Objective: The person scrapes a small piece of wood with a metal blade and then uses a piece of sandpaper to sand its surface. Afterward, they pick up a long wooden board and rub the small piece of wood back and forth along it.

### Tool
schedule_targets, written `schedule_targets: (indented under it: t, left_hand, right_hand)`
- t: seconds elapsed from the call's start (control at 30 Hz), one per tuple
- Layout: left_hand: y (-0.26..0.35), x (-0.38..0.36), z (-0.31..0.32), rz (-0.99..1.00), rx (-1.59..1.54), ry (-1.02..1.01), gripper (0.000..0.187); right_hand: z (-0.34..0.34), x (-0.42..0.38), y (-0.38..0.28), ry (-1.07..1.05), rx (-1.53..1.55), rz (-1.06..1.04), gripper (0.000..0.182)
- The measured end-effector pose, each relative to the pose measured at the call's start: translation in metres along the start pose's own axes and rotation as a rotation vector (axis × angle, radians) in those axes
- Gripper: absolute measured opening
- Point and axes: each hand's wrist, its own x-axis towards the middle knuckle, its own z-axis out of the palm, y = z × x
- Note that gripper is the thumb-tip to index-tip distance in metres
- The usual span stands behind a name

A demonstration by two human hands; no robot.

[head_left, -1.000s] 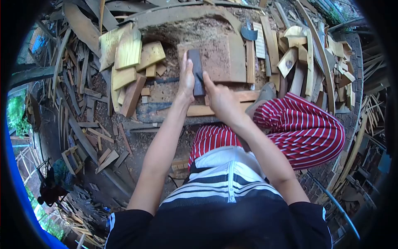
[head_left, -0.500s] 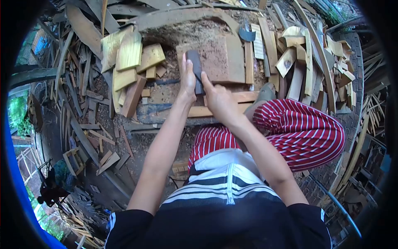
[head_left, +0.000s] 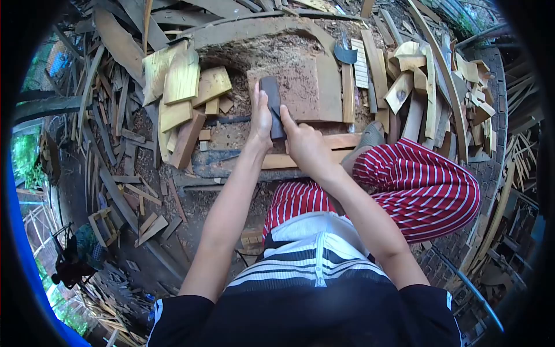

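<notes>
A dark, narrow rectangular block (head_left: 272,102) lies lengthwise on a worn reddish-brown slab (head_left: 306,87) in front of me. My left hand (head_left: 260,118) lies flat along the block's left side, fingers stretched forward. On its near right end rests my right hand (head_left: 305,144), with the thumb and forefinger pressing it. Both forearms reach out over my red-and-white striped trousers (head_left: 416,185).
Cut yellow wood blocks (head_left: 182,81) are piled left of the slab. Planks and offcuts (head_left: 416,87) crowd the right side, with a hatchet (head_left: 346,53) beyond the slab. A long board (head_left: 289,156) lies under my hands. Scrap wood (head_left: 121,173) litters the ground at left.
Both hands and the dark block have shifted slightly along the slab, first away from me, then back; the grip is unchanged.
</notes>
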Motion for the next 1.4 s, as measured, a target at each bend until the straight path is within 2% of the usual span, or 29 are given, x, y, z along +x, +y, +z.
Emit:
schedule_targets:
  t: [0.07,0.13,0.17,0.23,0.3,0.4,0.5,0.53,0.7,0.77,0.8,0.9,1.03,1.1,1.17,1.2,1.3,1.4]
  left_hand:
    - [-0.01,0.001,-0.015,-0.006,0.1,-0.042,0.044]
    - [0.005,-0.007,-0.004,-0.032,0.069,-0.035,0.044]
    - [0.013,-0.012,0.0,-0.066,0.035,-0.027,0.045]
    - [0.013,-0.011,0.001,-0.074,-0.058,-0.002,0.045]
    - [0.008,-0.012,-0.004,-0.041,0.09,-0.012,0.045]
    - [0.011,-0.018,0.002,-0.069,0.071,-0.016,0.045]
    - [0.012,-0.008,-0.003,-0.024,0.017,-0.034,0.044]
    - [0.01,-0.01,-0.004,-0.021,0.055,-0.032,0.044]
    - [0.009,-0.014,0.001,-0.024,0.071,-0.045,0.045]
    - [0.022,-0.005,0.004,0.002,0.08,-0.046,0.045]
    - [0.018,-0.01,0.003,-0.015,0.083,-0.029,0.045]
    - [0.017,-0.016,0.004,-0.033,0.12,-0.024,0.045]
    - [0.026,-0.019,0.014,-0.08,0.023,0.011,0.044]
    - [0.02,-0.028,0.009,-0.121,-0.062,0.035,0.044]
    - [0.029,-0.028,0.013,-0.247,-0.102,0.017,0.044]
    - [0.011,-0.017,0.004,-0.15,-0.154,0.019,0.043]
    - [0.002,-0.012,0.0,-0.131,-0.26,-0.033,0.042]
    - [0.006,-0.013,0.001,-0.179,-0.243,-0.038,0.039]
  right_hand:
    - [0.004,0.014,0.005,0.002,0.05,0.043,0.057]
    - [0.0,0.045,0.011,0.091,0.101,0.029,0.057]
    - [0.002,0.041,0.01,0.101,0.104,0.021,0.057]
    - [-0.016,0.014,-0.008,-0.049,0.02,0.072,0.051]
    - [-0.001,0.009,0.001,-0.015,0.025,0.017,0.05]
    - [-0.004,0.026,0.003,0.056,0.018,0.052,0.054]
    - [-0.012,0.023,-0.005,-0.047,-0.027,0.048,0.059]
    - [-0.005,0.01,-0.006,-0.019,-0.068,-0.002,0.059]
    - [-0.006,0.032,0.002,0.06,-0.03,0.038,0.059]
    - [-0.011,0.027,-0.005,-0.035,-0.023,0.068,0.06]
    - [-0.013,0.013,-0.012,-0.054,-0.093,0.045,0.06]
    - [-0.013,0.015,-0.01,-0.055,-0.02,0.055,0.061]
    - [-0.006,0.036,-0.001,0.049,-0.035,0.058,0.06]
    - [-0.009,0.017,-0.009,-0.01,-0.06,0.047,0.058]
    - [-0.011,0.016,-0.007,-0.042,-0.091,0.033,0.057]
    - [-0.004,0.024,0.001,0.011,-0.062,0.03,0.057]
    - [-0.001,0.038,0.011,0.053,-0.017,0.061,0.057]
    - [-0.003,0.01,0.002,0.021,-0.166,-0.01,0.053]
